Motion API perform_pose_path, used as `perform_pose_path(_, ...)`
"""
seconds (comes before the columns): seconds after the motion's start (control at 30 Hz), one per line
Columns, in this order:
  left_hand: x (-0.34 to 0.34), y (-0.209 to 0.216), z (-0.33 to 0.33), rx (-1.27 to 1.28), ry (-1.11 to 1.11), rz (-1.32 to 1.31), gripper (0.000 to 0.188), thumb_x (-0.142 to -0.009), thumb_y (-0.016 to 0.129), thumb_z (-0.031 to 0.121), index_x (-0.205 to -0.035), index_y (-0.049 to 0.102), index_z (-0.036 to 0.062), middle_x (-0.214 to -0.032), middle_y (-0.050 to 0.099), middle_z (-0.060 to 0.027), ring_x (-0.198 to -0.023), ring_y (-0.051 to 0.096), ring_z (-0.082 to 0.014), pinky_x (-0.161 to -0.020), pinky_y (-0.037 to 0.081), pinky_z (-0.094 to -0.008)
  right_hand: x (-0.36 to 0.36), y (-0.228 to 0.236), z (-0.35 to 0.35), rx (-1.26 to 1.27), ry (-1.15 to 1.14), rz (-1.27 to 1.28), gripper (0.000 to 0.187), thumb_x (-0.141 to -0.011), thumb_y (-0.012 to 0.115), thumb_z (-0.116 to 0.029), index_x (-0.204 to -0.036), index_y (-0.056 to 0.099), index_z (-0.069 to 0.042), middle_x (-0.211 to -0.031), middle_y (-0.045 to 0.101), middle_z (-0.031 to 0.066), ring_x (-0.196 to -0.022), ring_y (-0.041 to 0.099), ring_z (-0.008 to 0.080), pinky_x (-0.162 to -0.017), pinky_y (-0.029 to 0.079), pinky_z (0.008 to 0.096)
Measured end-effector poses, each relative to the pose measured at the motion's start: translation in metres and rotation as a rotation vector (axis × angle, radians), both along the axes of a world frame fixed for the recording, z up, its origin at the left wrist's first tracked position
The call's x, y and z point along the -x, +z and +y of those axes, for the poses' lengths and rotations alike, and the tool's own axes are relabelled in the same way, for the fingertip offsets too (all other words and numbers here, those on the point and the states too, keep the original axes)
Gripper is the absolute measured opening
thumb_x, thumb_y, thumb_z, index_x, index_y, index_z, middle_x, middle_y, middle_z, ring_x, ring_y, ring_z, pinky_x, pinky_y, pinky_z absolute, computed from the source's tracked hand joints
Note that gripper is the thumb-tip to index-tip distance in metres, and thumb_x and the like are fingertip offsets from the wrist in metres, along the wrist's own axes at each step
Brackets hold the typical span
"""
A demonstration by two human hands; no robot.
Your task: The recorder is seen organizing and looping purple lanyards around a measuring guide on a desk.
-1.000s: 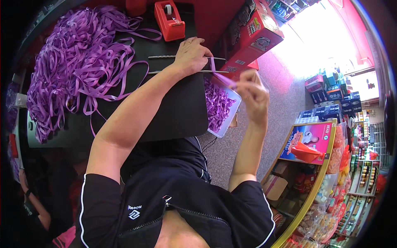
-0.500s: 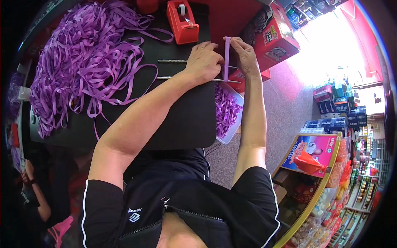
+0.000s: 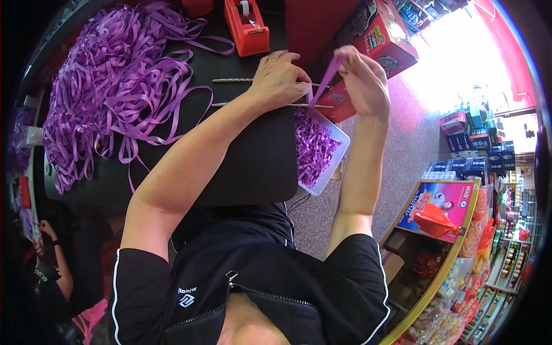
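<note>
Two thin metal rods jut past the right edge of the black table (image 3: 253, 167): a twisted upper rod (image 3: 233, 80) and a lower rod (image 3: 299, 105). My left hand (image 3: 280, 79) lies across them, its thumb and fingers closed at a purple ribbon (image 3: 329, 80) by the rods; part of this grip is hidden. The ribbon runs round the lower rod and slants up to my right hand (image 3: 365, 83), which pinches it between thumb and fingers, off to the right of the rod tips.
A large tangle of purple ribbons (image 3: 115, 86) covers the table's left side. Behind my left hand stands a red tape dispenser (image 3: 247, 31). Below the table edge, a clear bin (image 3: 339, 146) holds purple ribbon pieces. Red boxes (image 3: 388, 46) stand right; a display case (image 3: 437, 213) is nearer.
My right hand has moved right and turned, drawing the ribbon from upright between the rods into a slant. My left hand stays at the rods.
</note>
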State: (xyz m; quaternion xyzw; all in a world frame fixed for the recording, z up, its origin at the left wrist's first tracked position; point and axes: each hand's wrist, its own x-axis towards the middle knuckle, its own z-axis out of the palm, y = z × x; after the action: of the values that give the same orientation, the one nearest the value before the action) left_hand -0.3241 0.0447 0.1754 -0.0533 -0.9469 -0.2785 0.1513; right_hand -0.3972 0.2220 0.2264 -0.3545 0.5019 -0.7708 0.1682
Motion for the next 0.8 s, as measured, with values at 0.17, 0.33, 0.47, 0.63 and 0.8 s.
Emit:
perform_pose_path(0.17, 0.002, 0.004, 0.007, -0.058, -0.004, -0.039, 0.031, -0.078, 0.062, 0.04, -0.095, 0.075, 0.0176, -0.135, 0.048, -0.0166, -0.132, 0.034, -0.0328, -0.109, 0.023, -0.0438, -0.084, 0.01, 0.058, -0.205, -0.054, 0.132, 0.024, -0.078, 0.072, -0.017, -0.09, 0.071, 0.003, -0.085, 0.051, 0.0039, -0.086, 0.049, 0.014, -0.073, 0.038, 0.0255)
perform_pose_path(0.33, 0.001, -0.001, 0.004, -0.037, 0.006, 0.004, 0.033, -0.079, 0.062, 0.044, -0.094, 0.074, 0.0178, -0.134, 0.049, -0.0172, -0.131, 0.035, -0.0313, -0.109, 0.023, -0.0432, -0.157, -0.018, 0.085, -0.55, -0.131, 0.081, 0.028, -0.069, 0.076, -0.009, -0.096, 0.072, -0.004, -0.089, 0.052, 0.0008, -0.087, 0.05, 0.0133, -0.075, 0.04, 0.0266)
perform_pose_path(0.47, -0.001, 0.001, 0.004, -0.018, 0.001, 0.011, 0.032, -0.08, 0.062, 0.043, -0.095, 0.074, 0.018, -0.133, 0.049, -0.0172, -0.131, 0.036, -0.0306, -0.108, 0.023, -0.0431, -0.182, -0.046, 0.093, -0.729, -0.204, 0.197, 0.036, -0.072, 0.074, -0.007, -0.108, 0.068, -0.006, -0.093, 0.055, 0.0039, -0.091, 0.053, 0.0176, -0.084, 0.041, 0.0309)
perform_pose_path(0.63, -0.001, 0.002, 0.004, -0.009, -0.021, -0.001, 0.03, -0.081, 0.061, 0.042, -0.096, 0.074, 0.0188, -0.134, 0.049, -0.0173, -0.132, 0.035, -0.0303, -0.108, 0.023, -0.0437, -0.199, -0.062, 0.085, -0.901, -0.367, 0.373, 0.035, -0.075, 0.072, -0.009, -0.11, 0.067, -0.009, -0.092, 0.053, 0.0061, -0.091, 0.053, 0.021, -0.083, 0.042, 0.0328)
perform_pose_path(0.8, 0.0, 0.0, 0.002, -0.002, -0.024, -0.002, 0.03, -0.081, 0.061, 0.041, -0.097, 0.074, 0.0194, -0.134, 0.049, -0.0172, -0.132, 0.035, -0.0304, -0.109, 0.023, -0.0443, -0.201, -0.062, 0.079, -0.863, -0.411, 0.362, 0.03, -0.075, 0.072, -0.009, -0.105, 0.069, -0.008, -0.091, 0.05, 0.006, -0.09, 0.052, 0.0209, -0.082, 0.042, 0.0325)
